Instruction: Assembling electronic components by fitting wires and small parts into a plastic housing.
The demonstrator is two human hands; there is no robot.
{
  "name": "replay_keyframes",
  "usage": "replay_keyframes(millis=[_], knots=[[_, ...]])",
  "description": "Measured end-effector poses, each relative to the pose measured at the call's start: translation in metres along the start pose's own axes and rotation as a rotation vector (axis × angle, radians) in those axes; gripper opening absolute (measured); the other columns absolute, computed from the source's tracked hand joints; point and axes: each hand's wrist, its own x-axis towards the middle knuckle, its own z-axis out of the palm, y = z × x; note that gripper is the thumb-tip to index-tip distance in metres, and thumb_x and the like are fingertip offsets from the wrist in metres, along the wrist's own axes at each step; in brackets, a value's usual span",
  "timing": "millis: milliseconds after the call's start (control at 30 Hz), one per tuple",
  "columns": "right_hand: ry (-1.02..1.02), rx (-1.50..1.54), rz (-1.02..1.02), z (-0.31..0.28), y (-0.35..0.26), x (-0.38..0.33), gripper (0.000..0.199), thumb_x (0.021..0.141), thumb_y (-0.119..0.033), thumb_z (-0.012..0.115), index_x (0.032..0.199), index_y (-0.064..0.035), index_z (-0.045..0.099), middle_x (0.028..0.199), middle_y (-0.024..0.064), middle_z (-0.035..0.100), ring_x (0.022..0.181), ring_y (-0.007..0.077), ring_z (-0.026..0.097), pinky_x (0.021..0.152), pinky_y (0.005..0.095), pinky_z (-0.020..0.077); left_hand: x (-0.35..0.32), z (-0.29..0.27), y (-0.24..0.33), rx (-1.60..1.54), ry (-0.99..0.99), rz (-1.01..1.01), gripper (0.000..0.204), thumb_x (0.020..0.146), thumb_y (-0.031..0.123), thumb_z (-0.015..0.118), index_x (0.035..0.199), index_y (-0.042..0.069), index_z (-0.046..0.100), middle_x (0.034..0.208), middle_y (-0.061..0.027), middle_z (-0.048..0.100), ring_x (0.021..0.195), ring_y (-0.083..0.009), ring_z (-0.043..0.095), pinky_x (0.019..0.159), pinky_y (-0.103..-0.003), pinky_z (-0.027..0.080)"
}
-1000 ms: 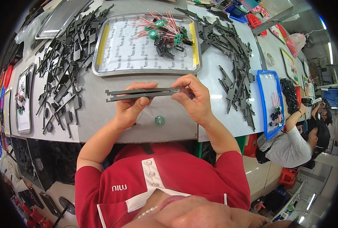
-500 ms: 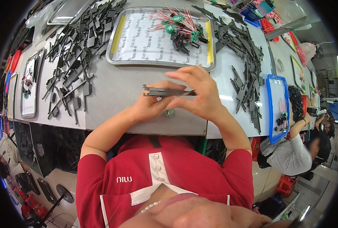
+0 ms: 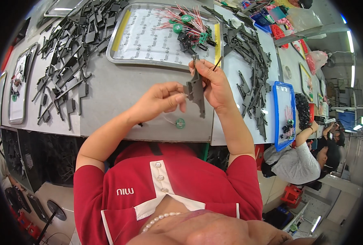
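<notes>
Head view: the right hand pinches a dark plastic bracket upright above the bench, with a thin rod between its fingers too. The left hand closes its fingertips on the bracket's edge. The light pinch could let it twist or drop. A green disc lies below. The contact points are hidden, and the tray parts blur together.

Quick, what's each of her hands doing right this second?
Left hand: fingers pinched together at the edge of the dark plastic strip.
Right hand: closed on the same strip, holding it upright above the table.
</notes>
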Motion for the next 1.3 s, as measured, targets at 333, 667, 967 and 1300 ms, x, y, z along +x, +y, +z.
replay_keyframes(millis=[333, 667, 967, 1300], knots=[[0.04, 0.129, 0.161, 0.008, 0.02, -0.02, 0.026, 0.091, -0.033, 0.057, 0.097, -0.0084, 0.06, 0.078, -0.0054, 0.058, 0.063, 0.0016, 0.05, 0.056, 0.0156, 0.0372, 0.001, -0.01, -0.002, -0.146, 0.149, -0.119, 0.02, 0.093, 0.025, 0.053, 0.094, 0.006, 0.058, 0.067, 0.0038, 0.055, 0.05, -0.0005, 0.032, 0.044, -0.018, 0.024], [0.095, 0.0, 0.017, 0.004, 0.041, -0.019, 0.018, 0.088, -0.022, 0.061, 0.092, -0.0042, 0.06, 0.079, -0.0024, 0.06, 0.067, 0.0028, 0.052, 0.06, 0.0173, 0.0424, 0.003, -0.007, -0.006, 0.13, 0.162, -0.051, 0.02, 0.092, 0.022, 0.055, 0.09, 0.002, 0.058, 0.067, 0.0023, 0.055, 0.057, -0.0035, 0.041, 0.051, -0.019, 0.034], [0.058, -0.929, -0.524, 0.026, 0.038, -0.028, 0.018, 0.076, -0.009, 0.069, 0.091, -0.0035, 0.062, 0.077, 0.0078, 0.057, 0.065, 0.0198, 0.057, 0.056, 0.0306, 0.0442, 0.001, -0.007, 0.001, 0.117, 0.289, 0.24, 0.034, 0.087, 0.015, 0.062, 0.117, -0.001, 0.055, 0.1, -0.0079, 0.062, 0.088, -0.0133, 0.06, 0.079, -0.026, 0.05], [0.146, -1.132, -0.643, 0.016, 0.036, -0.032, 0.02, 0.072, -0.007, 0.072, 0.089, -0.0068, 0.062, 0.074, 0.0065, 0.056, 0.064, 0.0249, 0.057, 0.053, 0.033, 0.0447, -0.007, 0.0, 0.006, 0.323, 0.396, 0.544, 0.014, 0.085, 0.012, 0.063, 0.094, 0.001, 0.066, 0.083, -0.0031, 0.067, 0.078, -0.0084, 0.06, 0.071, -0.024, 0.049]])
